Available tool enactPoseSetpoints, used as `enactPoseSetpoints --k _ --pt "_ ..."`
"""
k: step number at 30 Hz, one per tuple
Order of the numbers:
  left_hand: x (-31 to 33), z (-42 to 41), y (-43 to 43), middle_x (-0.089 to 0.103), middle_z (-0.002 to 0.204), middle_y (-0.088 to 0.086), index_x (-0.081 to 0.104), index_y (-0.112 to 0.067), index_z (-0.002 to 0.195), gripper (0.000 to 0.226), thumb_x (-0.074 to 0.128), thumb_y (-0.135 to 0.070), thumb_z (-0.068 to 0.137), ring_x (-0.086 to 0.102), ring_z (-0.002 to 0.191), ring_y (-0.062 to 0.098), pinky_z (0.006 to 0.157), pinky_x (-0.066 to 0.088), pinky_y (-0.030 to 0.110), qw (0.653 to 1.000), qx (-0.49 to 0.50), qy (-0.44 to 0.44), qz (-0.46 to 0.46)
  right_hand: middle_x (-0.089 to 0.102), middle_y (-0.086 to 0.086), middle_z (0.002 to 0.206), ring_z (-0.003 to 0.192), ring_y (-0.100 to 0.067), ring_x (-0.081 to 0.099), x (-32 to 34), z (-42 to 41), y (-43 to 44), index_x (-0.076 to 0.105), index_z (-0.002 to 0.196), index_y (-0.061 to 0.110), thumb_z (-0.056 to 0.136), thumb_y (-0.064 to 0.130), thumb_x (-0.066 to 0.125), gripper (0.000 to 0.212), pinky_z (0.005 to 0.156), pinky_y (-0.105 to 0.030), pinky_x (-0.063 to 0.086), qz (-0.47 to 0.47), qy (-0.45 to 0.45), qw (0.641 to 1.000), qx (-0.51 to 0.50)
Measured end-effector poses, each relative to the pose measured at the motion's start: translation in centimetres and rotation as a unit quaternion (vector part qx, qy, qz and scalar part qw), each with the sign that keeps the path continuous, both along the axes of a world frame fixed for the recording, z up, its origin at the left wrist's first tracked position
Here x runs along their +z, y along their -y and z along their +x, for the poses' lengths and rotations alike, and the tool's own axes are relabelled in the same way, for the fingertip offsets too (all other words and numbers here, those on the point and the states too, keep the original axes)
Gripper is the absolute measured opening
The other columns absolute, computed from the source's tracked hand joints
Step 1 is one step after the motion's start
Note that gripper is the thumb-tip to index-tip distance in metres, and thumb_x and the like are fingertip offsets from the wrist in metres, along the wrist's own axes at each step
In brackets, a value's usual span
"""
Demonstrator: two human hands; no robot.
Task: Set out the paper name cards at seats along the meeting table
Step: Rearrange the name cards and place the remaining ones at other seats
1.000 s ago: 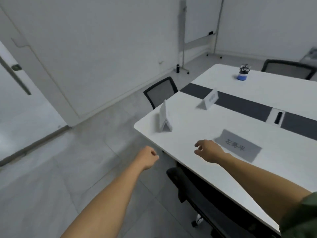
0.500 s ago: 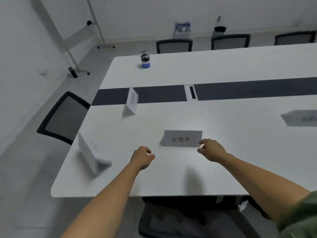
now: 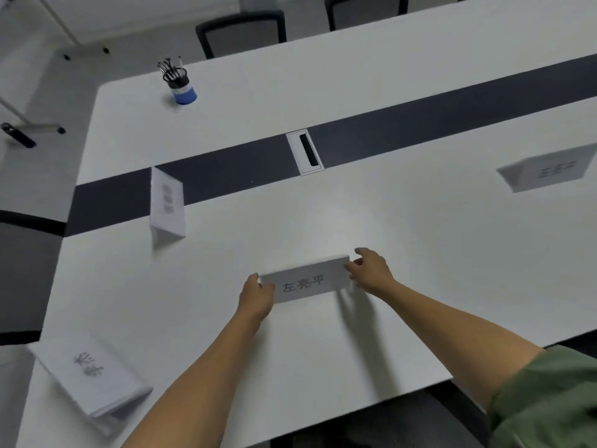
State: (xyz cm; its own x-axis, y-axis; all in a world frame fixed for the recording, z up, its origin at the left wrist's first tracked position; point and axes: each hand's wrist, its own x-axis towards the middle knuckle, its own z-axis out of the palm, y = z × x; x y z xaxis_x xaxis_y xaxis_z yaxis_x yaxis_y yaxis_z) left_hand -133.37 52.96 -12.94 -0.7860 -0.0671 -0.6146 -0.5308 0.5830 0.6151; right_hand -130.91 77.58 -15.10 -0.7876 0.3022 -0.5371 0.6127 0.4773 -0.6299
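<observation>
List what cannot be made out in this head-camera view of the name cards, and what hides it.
Head view: names on the card by the dark strip and the far right card: blurred.
Ends of the middle card: covered by the left hand and right hand.
Far chair: cut off by the top edge.

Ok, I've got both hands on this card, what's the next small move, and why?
Probably stand the name card up as a tent: left hand and right hand pinch its ends, and the folded card near the dark strip stands that way.
</observation>
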Motion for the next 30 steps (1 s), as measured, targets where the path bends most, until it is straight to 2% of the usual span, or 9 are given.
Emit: enactPoseSetpoints --k 3,5,8,13,20,22,25,28,30 --pt "-0.9 -1.4 -1.1 0.059 0.118 0.013 0.049 -0.006 0.128 0.034 0.042 -0.018 0.096 0.057 0.100 0.029 0.079 0.046 0.034 0.999 -0.007 -0.020 -0.033 0.070 -0.012 0.101 0.094 -0.031 0.066 -0.8 -1.8 0.6 0.061 0.117 0.008 0.094 0.029 0.052 0.033 0.084 -0.050 0.054 -0.012 -0.047 0.999 -0.016" --pt "-1.0 -2.6 -1.6 0.060 0.114 0.011 0.051 -0.006 0.123 0.030 0.043 -0.017 0.096 0.055 0.095 0.026 0.076 0.043 0.030 0.999 -0.009 -0.032 -0.035 0.069 -0.010 0.092 0.087 -0.031 0.066 -0.8 -3.1 0.5 0.063 0.100 0.006 0.094 0.028 0.049 0.027 0.079 -0.050 0.054 -0.014 -0.068 0.997 -0.029" --pt "-1.2 -4.8 -2.4 0.059 0.112 0.007 0.049 -0.008 0.125 0.030 0.044 -0.017 0.096 0.055 0.095 0.024 0.077 0.043 0.029 0.999 -0.016 -0.037 -0.020 0.068 -0.009 0.092 0.089 -0.031 0.066 -0.8 -5.4 0.0 0.062 0.096 0.007 0.095 0.028 0.046 0.026 0.078 -0.049 0.054 -0.011 -0.081 0.996 -0.046" --pt "-1.2 -7.9 -3.6 0.057 0.116 0.007 0.046 -0.009 0.129 0.036 0.049 -0.021 0.095 0.055 0.102 0.025 0.083 0.044 0.032 0.999 -0.021 -0.032 0.011 0.068 -0.010 0.102 0.094 -0.031 0.066 -0.9 -8.4 -1.3 0.061 0.109 0.009 0.095 0.028 0.048 0.027 0.083 -0.047 0.053 0.007 -0.089 0.995 -0.052" --pt "-1.6 -9.7 -4.2 0.057 0.125 0.007 0.042 -0.013 0.134 0.044 0.055 -0.022 0.092 0.055 0.110 0.025 0.091 0.044 0.032 0.999 -0.010 -0.027 0.047 0.065 -0.007 0.101 0.098 -0.031 0.062 -1.1 -10.4 -2.0 0.059 0.120 0.012 0.093 0.022 0.051 0.030 0.084 -0.046 0.053 0.005 -0.083 0.996 -0.036" --pt "-1.6 -9.9 -4.2 0.057 0.127 0.007 0.042 -0.014 0.134 0.046 0.057 -0.021 0.091 0.056 0.112 0.025 0.095 0.045 0.034 0.998 -0.010 -0.024 0.052 0.066 -0.009 0.108 0.101 -0.030 0.061 -1.2 -10.5 -2.2 0.057 0.124 0.013 0.092 0.022 0.051 0.033 0.085 -0.043 0.052 0.005 -0.075 0.997 -0.027" --pt "-1.6 -9.8 -3.9 0.057 0.128 0.007 0.041 -0.016 0.135 0.049 0.058 -0.021 0.090 0.056 0.112 0.025 0.094 0.044 0.033 0.998 -0.015 -0.022 0.055 0.064 -0.009 0.121 0.111 -0.027 0.059 -1.3 -10.3 -2.2 0.053 0.131 0.015 0.091 0.023 0.054 0.040 0.085 -0.035 0.048 0.011 -0.063 0.998 -0.021" --pt "-1.6 -9.4 -3.5 0.053 0.134 0.008 0.035 -0.017 0.141 0.056 0.057 -0.025 0.091 0.053 0.116 0.027 0.088 0.040 0.030 0.999 -0.024 -0.020 0.031 0.055 -0.013 0.138 0.127 -0.030 0.049 -1.6 -10.0 -2.1 0.039 0.145 0.011 0.091 0.029 0.057 0.059 0.097 -0.037 0.041 0.038 -0.024 0.999 -0.026" --pt "-1.3 -9.0 -2.9 0.047 0.141 0.010 0.029 -0.015 0.146 0.061 0.055 -0.027 0.092 0.049 0.123 0.029 0.090 0.038 0.032 0.999 -0.028 -0.018 0.000 0.053 -0.015 0.138 0.128 -0.032 0.048 -1.6 -9.5 -1.9 0.035 0.146 0.007 0.092 0.032 0.057 0.063 0.094 -0.035 0.040 0.059 0.007 0.998 -0.025"
